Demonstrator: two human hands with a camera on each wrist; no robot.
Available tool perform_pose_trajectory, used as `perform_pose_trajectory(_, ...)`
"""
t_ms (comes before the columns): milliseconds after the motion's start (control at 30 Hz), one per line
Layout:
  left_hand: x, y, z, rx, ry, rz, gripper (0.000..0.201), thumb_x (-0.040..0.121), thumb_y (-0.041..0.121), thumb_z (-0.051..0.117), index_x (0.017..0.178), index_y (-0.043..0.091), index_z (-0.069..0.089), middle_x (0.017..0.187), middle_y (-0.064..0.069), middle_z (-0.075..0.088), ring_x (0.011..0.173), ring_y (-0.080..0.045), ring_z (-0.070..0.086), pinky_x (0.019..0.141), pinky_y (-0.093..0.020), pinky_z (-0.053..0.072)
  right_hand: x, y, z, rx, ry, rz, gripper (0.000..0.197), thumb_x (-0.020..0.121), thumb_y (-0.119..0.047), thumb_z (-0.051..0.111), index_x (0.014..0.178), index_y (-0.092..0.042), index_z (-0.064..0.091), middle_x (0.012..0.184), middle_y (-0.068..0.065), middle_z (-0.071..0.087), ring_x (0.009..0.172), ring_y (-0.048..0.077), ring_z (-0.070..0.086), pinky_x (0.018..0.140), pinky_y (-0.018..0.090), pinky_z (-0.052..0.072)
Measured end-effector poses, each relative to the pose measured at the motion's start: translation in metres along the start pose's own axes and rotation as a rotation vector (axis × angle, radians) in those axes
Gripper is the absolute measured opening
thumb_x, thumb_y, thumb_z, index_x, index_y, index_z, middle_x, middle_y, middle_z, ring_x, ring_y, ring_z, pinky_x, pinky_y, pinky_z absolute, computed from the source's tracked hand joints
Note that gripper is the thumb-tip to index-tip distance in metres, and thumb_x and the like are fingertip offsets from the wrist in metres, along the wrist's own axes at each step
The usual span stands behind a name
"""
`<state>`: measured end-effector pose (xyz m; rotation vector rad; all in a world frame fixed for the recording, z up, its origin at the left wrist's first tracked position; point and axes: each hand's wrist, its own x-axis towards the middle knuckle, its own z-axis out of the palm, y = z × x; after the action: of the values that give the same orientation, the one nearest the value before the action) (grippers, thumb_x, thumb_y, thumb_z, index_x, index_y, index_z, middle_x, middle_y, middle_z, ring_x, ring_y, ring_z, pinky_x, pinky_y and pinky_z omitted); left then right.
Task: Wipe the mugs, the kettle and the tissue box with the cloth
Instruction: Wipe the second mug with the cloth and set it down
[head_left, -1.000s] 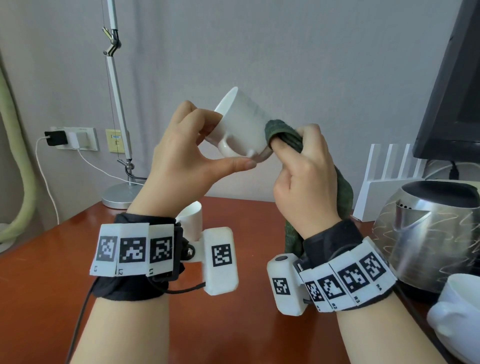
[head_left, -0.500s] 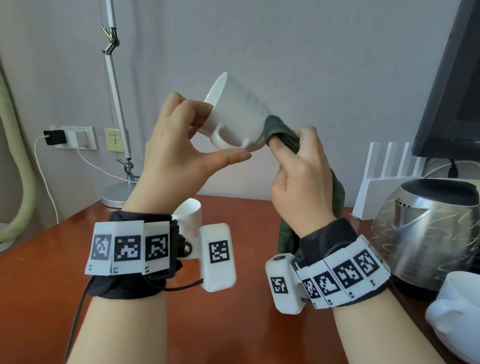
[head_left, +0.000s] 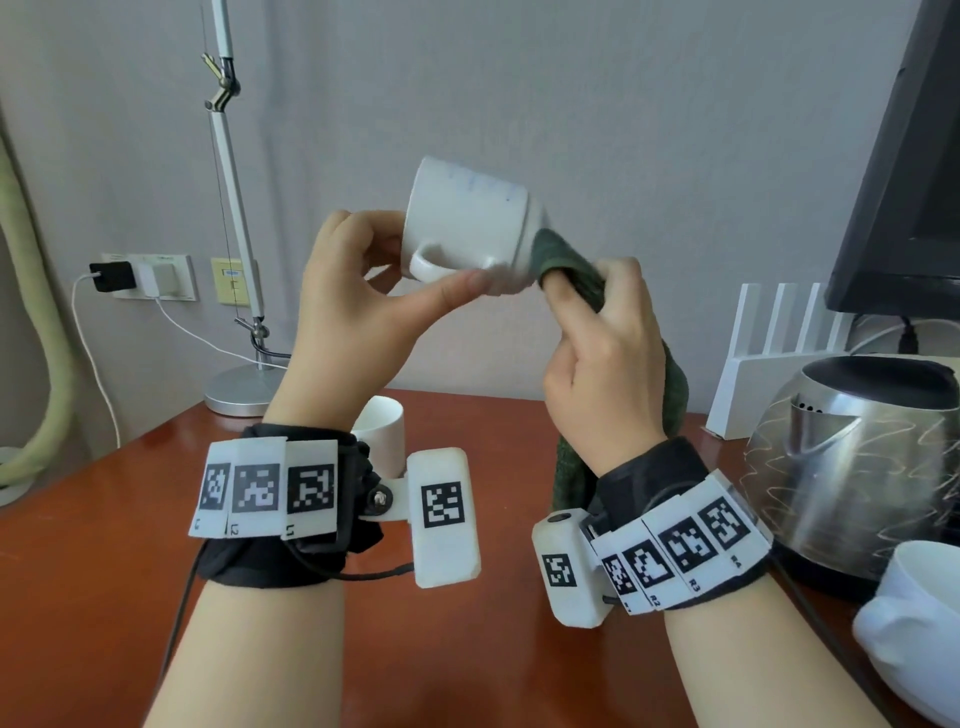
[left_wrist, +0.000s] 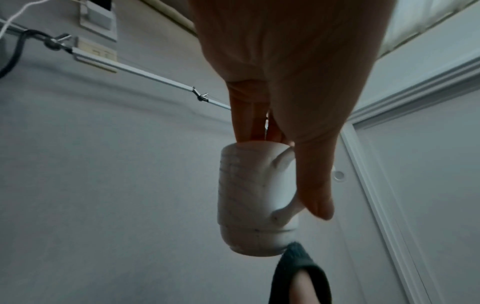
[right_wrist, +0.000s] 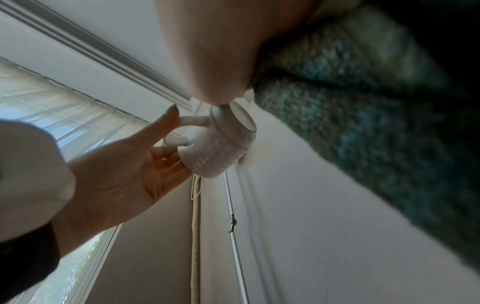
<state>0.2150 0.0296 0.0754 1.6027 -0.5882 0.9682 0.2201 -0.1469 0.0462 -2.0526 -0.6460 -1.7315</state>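
My left hand (head_left: 363, 291) holds a white mug (head_left: 467, 223) up in the air, tipped on its side with its mouth to the left; the thumb lies under the handle (head_left: 434, 265) and the fingers grip the rim. My right hand (head_left: 597, 332) grips a dark green cloth (head_left: 561, 260) and presses it against the mug's base. The cloth's tail (head_left: 569, 473) hangs down behind the right wrist. The left wrist view shows the mug (left_wrist: 249, 197) with the cloth (left_wrist: 296, 265) at its bottom. A steel kettle (head_left: 857, 467) stands on the right of the table. No tissue box is in view.
A second white mug (head_left: 382, 431) stands on the red-brown table (head_left: 104, 519) behind my left wrist, a third (head_left: 914, 623) at the right front edge. A lamp base (head_left: 239, 397), a white rack (head_left: 779, 358) and a dark monitor (head_left: 904, 182) line the back.
The mug has been lifted slightly and rolled in my left hand, so its mouth now faces left and its side shows. The cloth stays pressed at its base.
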Motion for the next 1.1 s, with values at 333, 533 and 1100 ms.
perform_pose_trajectory(333, 0.0, 0.0, 0.007, -0.298, -0.02, -0.164, 0.042, 0.07, 0.026, 0.087, 0.105, 0.01, 0.07, 0.095, 0.001, 0.076, 0.091, -0.012, 0.072, 0.08, -0.022, 0.053, 0.007, -0.002, -0.004, 0.025, -0.006, 0.035, 0.048, 0.077, 0.004, 0.034, 0.117, -0.001, 0.059, 0.1, 0.022, 0.048, 0.08, 0.033, 0.049, 0.062, 0.041, 0.047)
perform_pose_trajectory(533, 0.0, 0.006, 0.005, -0.271, -0.074, -0.125, 0.037, 0.065, 0.029, 0.087, 0.097, 0.018, 0.073, 0.095, -0.003, 0.077, 0.093, -0.022, 0.073, 0.084, -0.032, 0.057, 0.008, 0.0, -0.003, 0.03, -0.029, -0.001, 0.045, 0.077, 0.012, 0.043, 0.113, -0.003, 0.064, 0.097, 0.023, 0.049, 0.081, 0.035, 0.05, 0.061, 0.043, 0.047)
perform_pose_trajectory(1100, 0.0, 0.005, 0.008, -0.284, -0.034, -0.154, 0.033, 0.072, 0.016, 0.085, 0.101, 0.006, 0.072, 0.093, -0.006, 0.076, 0.085, -0.016, 0.072, 0.076, -0.024, 0.055, 0.001, 0.002, 0.006, 0.067, 0.007, 0.074, 0.047, 0.077, 0.012, 0.041, 0.116, -0.002, 0.063, 0.099, 0.021, 0.049, 0.083, 0.034, 0.052, 0.063, 0.044, 0.05)
